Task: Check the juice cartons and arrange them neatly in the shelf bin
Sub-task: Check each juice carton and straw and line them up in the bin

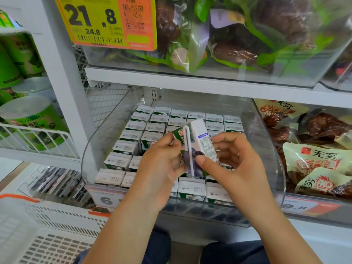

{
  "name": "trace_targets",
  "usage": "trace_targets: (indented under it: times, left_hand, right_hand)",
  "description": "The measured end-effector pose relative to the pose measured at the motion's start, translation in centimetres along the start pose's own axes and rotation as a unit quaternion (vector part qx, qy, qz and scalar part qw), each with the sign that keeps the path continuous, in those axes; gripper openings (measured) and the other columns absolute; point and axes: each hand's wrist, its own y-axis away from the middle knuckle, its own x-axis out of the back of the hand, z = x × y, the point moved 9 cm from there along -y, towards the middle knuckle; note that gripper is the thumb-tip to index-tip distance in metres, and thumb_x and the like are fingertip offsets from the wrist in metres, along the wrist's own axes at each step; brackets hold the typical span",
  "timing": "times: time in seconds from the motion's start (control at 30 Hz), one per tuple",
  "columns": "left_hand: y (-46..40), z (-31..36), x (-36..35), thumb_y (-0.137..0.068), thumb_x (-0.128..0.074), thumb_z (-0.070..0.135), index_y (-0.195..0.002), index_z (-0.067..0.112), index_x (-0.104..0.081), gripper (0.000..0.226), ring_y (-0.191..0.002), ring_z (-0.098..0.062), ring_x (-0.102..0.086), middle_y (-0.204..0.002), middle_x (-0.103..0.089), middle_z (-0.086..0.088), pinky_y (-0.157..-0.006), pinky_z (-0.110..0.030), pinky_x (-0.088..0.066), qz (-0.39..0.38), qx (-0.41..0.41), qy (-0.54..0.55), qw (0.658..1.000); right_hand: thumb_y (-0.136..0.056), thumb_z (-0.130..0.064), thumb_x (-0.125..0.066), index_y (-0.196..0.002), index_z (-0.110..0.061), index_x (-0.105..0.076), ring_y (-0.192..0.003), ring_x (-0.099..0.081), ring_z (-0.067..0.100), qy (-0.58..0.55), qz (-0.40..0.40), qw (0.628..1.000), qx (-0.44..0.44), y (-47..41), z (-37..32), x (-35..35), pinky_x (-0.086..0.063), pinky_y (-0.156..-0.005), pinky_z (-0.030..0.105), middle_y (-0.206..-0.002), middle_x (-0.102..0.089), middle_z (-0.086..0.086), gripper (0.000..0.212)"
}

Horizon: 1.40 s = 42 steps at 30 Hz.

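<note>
Both hands hold one juice carton point(198, 147) at frame centre, above the clear bin point(274, 149).
Left hand point(162, 164) and right hand point(232, 159) pinch its sides, fingers curled; carton tilted, straw facing camera. Rows of cartons point(152, 128) stand upright below.

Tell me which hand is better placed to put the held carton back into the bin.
Probably the left hand: its fingers grip the carton beside the gap in the bin. The right hand holds the far side.
</note>
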Motion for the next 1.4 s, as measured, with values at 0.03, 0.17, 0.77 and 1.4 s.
trace_targets:
  times: [0.03,0.17,0.77,1.4]
  left_hand:
    - [0.0,0.0,0.0,-0.098,-0.042,0.002,-0.119,0.011,-0.062,0.031,-0.093,-0.026,-0.071,-0.103,-0.074,-0.013,-0.066,-0.034,-0.06,-0.001,0.002,-0.002,1.0]
    - [0.0,0.0,0.0,-0.098,-0.042,0.003,-0.118,0.012,-0.063,0.03,-0.091,-0.025,-0.071,-0.102,-0.074,-0.012,-0.063,-0.031,-0.058,0.0,0.002,-0.018,1.0]
    - [1.0,2.6,-0.3,-0.074,-0.078,0.015,-0.098,0.028,-0.066,0.029,-0.074,-0.005,-0.072,-0.09,-0.075,0.012,-0.058,-0.013,-0.052,0.068,-0.157,-0.195,0.966]
    - [0.4,0.2,-1.2,-0.071,-0.069,0.042,-0.105,0.019,-0.066,0.041,-0.088,-0.009,-0.072,-0.093,-0.075,0.005,-0.068,-0.02,-0.057,-0.01,-0.051,-0.203,0.978]
  right_hand:
    - [-0.067,-0.025,-0.08,-0.093,-0.031,-0.058,-0.083,-0.064,0.004,0.003,0.002,1.0,0.002,0.0,0.0,0.0,-0.047,-0.072,0.012,-0.09,-0.069,-0.015,0.035]
    - [-0.065,-0.031,-0.078,-0.095,-0.031,-0.057,-0.083,-0.064,0.004,0.012,0.0,1.0,0.001,0.0,0.0,0.0,-0.048,-0.071,0.013,-0.091,-0.069,-0.015,0.036]
    - [-0.066,-0.043,-0.075,-0.101,-0.033,-0.066,-0.076,-0.065,0.001,0.044,-0.021,0.997,-0.061,-0.3,1.8,0.1,-0.051,-0.064,0.012,-0.087,-0.07,-0.017,0.038]
    - [-0.092,-0.017,-0.052,-0.079,-0.019,-0.071,-0.068,-0.065,0.005,-0.148,-0.008,0.981,-0.123,-0.5,2.8,0.7,-0.052,-0.061,0.016,-0.074,-0.071,-0.004,0.023]
